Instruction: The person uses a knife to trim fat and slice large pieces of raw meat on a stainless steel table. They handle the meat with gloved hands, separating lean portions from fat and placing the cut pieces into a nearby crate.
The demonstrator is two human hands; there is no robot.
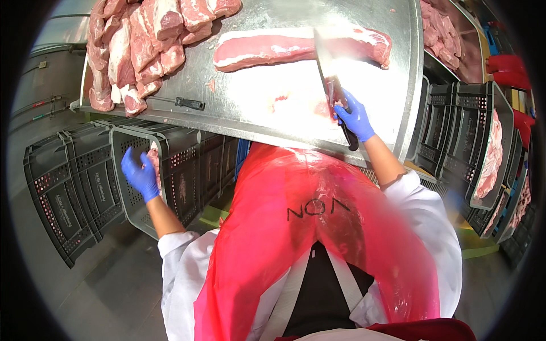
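My right hand (356, 116), in a blue glove, is wrapped round a knife (329, 82) near its handle. The blade points away from me, and its tip overlaps a long pork loin (261, 50) lying crosswise on the metal table (250, 94); whether they touch I cannot tell. Small meat scraps (281, 100) lie left of the knife on the glare-lit surface. My left hand (141, 175), also gloved in blue, is off the table with its fingers apart and nothing in them. It is over a grey crate (129, 196) that has a piece of meat (154, 162) inside.
A heap of meat pieces (142, 48) covers the table's far left. Nearer its front edge lies a second tool with a black handle (190, 103). Stacked grey crates (455, 133) stand at the right, some holding pale meat (491, 156). More meat (441, 37) fills a far-right container.
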